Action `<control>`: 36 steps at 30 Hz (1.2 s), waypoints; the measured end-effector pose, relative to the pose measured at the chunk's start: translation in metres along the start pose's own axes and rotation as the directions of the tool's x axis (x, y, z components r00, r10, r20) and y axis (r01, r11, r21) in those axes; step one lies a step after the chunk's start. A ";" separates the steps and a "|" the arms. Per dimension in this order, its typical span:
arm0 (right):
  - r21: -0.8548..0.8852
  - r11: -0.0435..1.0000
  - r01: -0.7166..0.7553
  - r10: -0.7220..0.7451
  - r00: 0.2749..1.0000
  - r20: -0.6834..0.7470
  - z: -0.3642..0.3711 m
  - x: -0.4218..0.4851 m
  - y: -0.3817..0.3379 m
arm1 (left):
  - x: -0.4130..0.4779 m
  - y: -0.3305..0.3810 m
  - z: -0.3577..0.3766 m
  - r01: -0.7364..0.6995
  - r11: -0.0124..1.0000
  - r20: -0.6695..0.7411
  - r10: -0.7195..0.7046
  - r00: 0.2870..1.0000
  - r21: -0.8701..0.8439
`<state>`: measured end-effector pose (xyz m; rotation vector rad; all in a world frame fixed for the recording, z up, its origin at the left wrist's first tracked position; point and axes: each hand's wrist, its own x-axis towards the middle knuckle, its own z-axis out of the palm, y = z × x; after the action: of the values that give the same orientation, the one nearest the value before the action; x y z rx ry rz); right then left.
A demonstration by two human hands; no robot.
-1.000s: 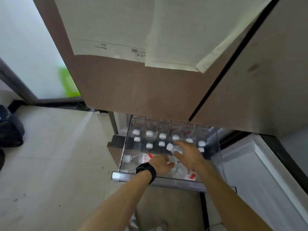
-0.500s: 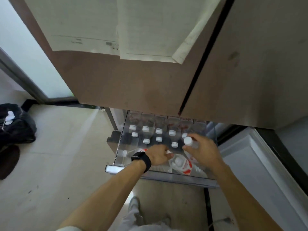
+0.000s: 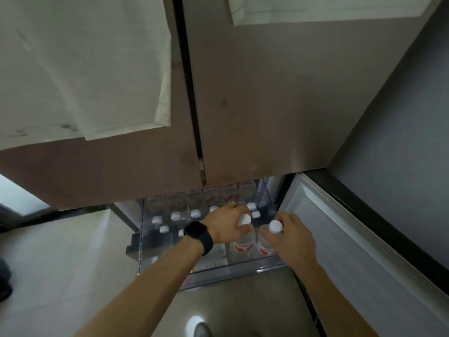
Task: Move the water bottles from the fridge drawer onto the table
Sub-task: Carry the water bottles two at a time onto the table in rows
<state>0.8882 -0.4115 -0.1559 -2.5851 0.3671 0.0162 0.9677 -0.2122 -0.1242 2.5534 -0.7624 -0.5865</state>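
Two water bottles are up out of the pack, one in each hand, both upright with white caps and red-and-white labels, sitting just beside each other over the front right part of the fridge drawer (image 3: 243,276). The left bottle (image 3: 243,235) is gripped around the neck by the left hand (image 3: 227,226), fingers curled closed on it, cap poking out between them; there's a ring on one finger and a black watch (image 3: 198,235) on that wrist. The right bottle (image 3: 268,239) is held the same way by the right hand (image 3: 290,235), wrapped tight just under the cap. Behind them the clear drawer holds rows of other bottles (image 3: 181,215), caps up, and the ones at the back are blurry under the fridge doors (image 3: 255,105). Papers (image 3: 80,69) hang on the left door. To the right, a white open door panel (image 3: 340,239). Pale floor (image 3: 60,263) to the left, and a shoe (image 3: 201,330) shows at the bottom edge.
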 end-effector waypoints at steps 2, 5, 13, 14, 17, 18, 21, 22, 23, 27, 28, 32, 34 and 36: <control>0.030 1.000 0.009 -0.009 1.000 0.000 0.007 -0.002 0.006 | -0.003 -0.002 0.010 0.004 0.989 -0.040 -0.010 0.999 -0.149; 0.236 0.971 0.036 -0.038 0.999 0.005 0.013 -0.008 0.013 | -0.009 -0.002 0.028 -0.002 0.937 -0.140 -0.051 0.989 -0.350; 0.340 0.938 0.062 -0.182 0.924 0.336 0.021 -0.007 0.042 | -0.033 0.003 0.072 0.121 0.791 0.001 -0.150 0.989 -0.600; 0.326 0.944 0.056 -0.175 0.921 0.348 0.021 -0.004 0.042 | -0.033 0.003 0.075 0.134 0.798 0.001 -0.165 0.986 -0.588; 0.296 0.953 0.071 -0.179 0.916 0.359 0.021 0.004 0.043 | -0.029 0.007 0.078 0.132 0.867 -0.061 -0.183 0.981 -0.480; 0.298 0.951 0.079 -0.188 0.915 0.357 0.022 0.006 0.045 | -0.027 0.008 0.077 0.134 0.880 -0.068 -0.184 0.980 -0.455; 0.309 0.947 0.088 -0.200 0.915 0.351 0.026 0.007 0.049 | -0.022 0.009 0.076 0.160 0.886 -0.064 -0.207 0.976 -0.434; 0.323 0.942 0.092 -0.207 0.916 0.343 0.028 0.007 0.051 | -0.022 0.009 0.077 0.163 0.885 -0.062 -0.211 0.976 -0.436; 0.332 0.938 0.099 -0.215 0.917 0.335 0.029 0.006 0.052 | -0.023 0.008 0.078 0.166 0.883 -0.064 -0.215 0.974 -0.438; 0.351 0.932 0.093 -0.204 0.934 0.295 0.028 0.007 0.053 | -0.026 0.009 0.076 0.181 0.863 -0.114 -0.264 0.958 -0.471; 0.359 0.930 0.083 -0.193 0.940 0.281 0.025 0.006 0.052 | -0.027 0.011 0.073 0.188 0.860 -0.132 -0.280 0.951 -0.474; 0.397 0.916 0.061 -0.169 0.955 0.244 0.013 0.002 0.045 | -0.031 0.012 0.063 0.192 0.844 -0.181 -0.318 0.931 -0.500; 0.424 0.901 0.093 -0.186 0.965 0.185 0.003 -0.001 0.037 | -0.041 0.011 0.054 0.170 0.833 -0.234 -0.335 0.913 -0.527; 0.444 0.885 0.139 -0.220 0.966 0.135 -0.009 -0.004 0.026 | -0.056 0.011 0.042 0.142 0.828 -0.302 -0.350 0.887 -0.543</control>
<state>0.8770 -0.4364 -0.1602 -2.1435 0.0489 0.0933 0.8999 -0.1986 -0.1382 2.1683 -0.0968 -0.2801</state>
